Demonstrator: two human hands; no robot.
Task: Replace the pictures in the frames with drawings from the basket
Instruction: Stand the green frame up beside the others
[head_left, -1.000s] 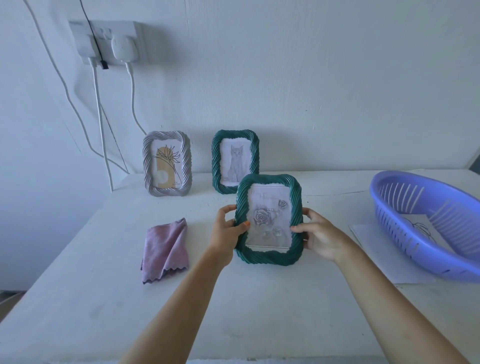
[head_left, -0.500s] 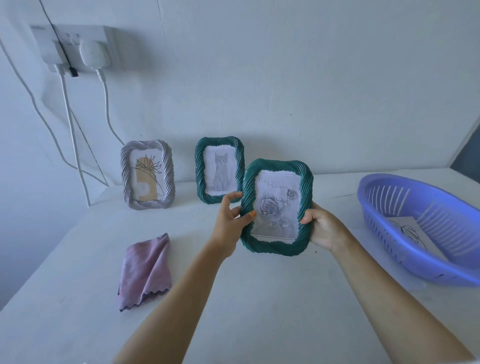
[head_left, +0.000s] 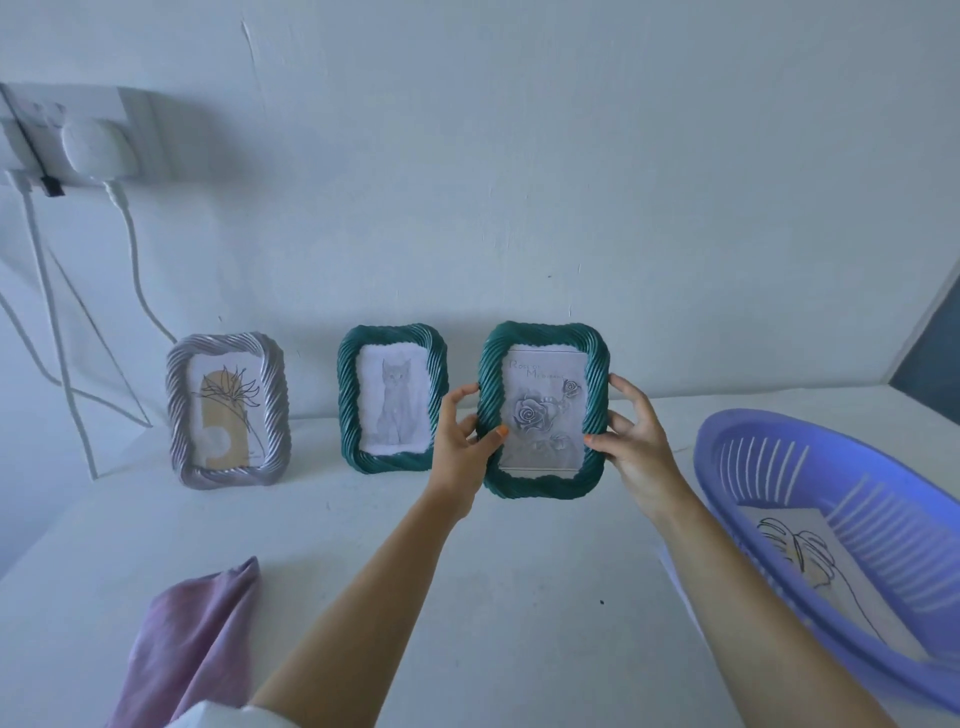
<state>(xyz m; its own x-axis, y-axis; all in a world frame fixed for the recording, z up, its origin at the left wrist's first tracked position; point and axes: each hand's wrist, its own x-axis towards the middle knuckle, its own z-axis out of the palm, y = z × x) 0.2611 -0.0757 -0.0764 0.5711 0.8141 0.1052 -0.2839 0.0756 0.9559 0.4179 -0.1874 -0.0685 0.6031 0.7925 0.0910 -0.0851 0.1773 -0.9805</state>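
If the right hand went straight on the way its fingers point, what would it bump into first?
Probably the wall. The right hand grips the rose frame and points up and away; nothing else shows there, though depth is unclear.

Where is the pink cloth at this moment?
In the head view, the cloth lies on the table at lower left, in front of the silver frame.
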